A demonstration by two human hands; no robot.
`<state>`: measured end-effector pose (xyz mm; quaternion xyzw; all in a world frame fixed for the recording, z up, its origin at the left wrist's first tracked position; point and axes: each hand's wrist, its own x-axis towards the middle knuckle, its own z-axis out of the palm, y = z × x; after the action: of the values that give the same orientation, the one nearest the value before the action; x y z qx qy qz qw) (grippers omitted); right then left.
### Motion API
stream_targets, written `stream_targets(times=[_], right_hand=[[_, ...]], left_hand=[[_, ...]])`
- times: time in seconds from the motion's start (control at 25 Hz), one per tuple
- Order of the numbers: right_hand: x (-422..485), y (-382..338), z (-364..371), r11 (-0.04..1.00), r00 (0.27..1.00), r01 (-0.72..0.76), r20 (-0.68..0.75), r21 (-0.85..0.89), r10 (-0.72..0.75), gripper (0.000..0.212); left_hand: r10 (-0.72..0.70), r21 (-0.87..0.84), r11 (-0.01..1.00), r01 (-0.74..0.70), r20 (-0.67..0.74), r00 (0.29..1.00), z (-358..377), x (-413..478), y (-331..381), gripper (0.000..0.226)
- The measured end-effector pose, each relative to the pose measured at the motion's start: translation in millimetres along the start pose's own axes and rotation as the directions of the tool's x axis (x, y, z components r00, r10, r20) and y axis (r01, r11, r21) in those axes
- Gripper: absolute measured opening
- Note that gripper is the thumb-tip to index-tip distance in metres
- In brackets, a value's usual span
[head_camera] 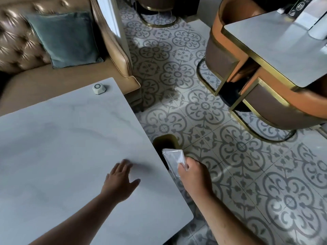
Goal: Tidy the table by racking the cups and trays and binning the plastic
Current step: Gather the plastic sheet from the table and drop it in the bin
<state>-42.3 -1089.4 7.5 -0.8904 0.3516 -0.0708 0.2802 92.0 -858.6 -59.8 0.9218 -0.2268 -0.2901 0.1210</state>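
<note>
My right hand [192, 175] pinches a crumpled piece of clear plastic [172, 160] just past the right edge of the white marble table [62, 138]. The plastic hangs over the dark opening of a small gold-rimmed bin [165, 139] that stands on the floor beside the table. My left hand [121, 181] lies over the tabletop near its right edge with fingers spread and nothing in it. No cups or trays show in this view.
A small white call button [99, 88] sits at the table's far corner. A tan leather sofa [113, 50] with a teal cushion [64, 38] lies beyond. Orange chairs [276, 106] and a second marble table [276, 48] stand to the right across the patterned tile floor [177, 73].
</note>
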Motion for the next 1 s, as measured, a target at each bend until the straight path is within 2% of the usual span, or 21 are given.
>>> stream_targets(times=[0.12,0.32,0.56,0.72,0.84,1.0], right_hand=[[9.4,26.3,12.9,0.999,0.998,-0.051,-0.026,0.004,0.051,0.051],[34.3,72.5,58.4,0.984,0.983,-0.178,-0.041,0.012,0.178,0.013],[64.6,116.4,133.1,0.949,0.947,-0.315,0.06,-0.012,0.315,0.012],[84.1,144.4,180.7,0.934,0.925,-0.358,0.136,-0.003,0.355,0.009],[104.2,155.3,209.6,0.904,0.874,-0.427,0.244,-0.023,0.419,0.012],[130.5,168.8,245.0,0.911,0.868,-0.405,0.28,-0.081,0.411,0.015]], left_hand=[[-0.02,0.134,0.991,0.025,-0.039,0.999,16.8,26.5,1.9,0.083],[-0.045,0.229,0.971,0.072,-0.125,0.991,27.3,80.5,3.3,0.089],[0.029,0.282,0.958,0.053,-0.279,0.96,16.3,127.8,2.2,0.093],[0.051,0.276,0.961,0.036,-0.301,0.952,10.8,146.3,-0.6,0.099],[0.048,0.266,0.963,0.033,-0.292,0.955,-1.4,162.3,-1.5,0.099],[0.09,0.269,0.963,-0.016,-0.265,0.96,-19.8,187.6,-1.5,0.099]])
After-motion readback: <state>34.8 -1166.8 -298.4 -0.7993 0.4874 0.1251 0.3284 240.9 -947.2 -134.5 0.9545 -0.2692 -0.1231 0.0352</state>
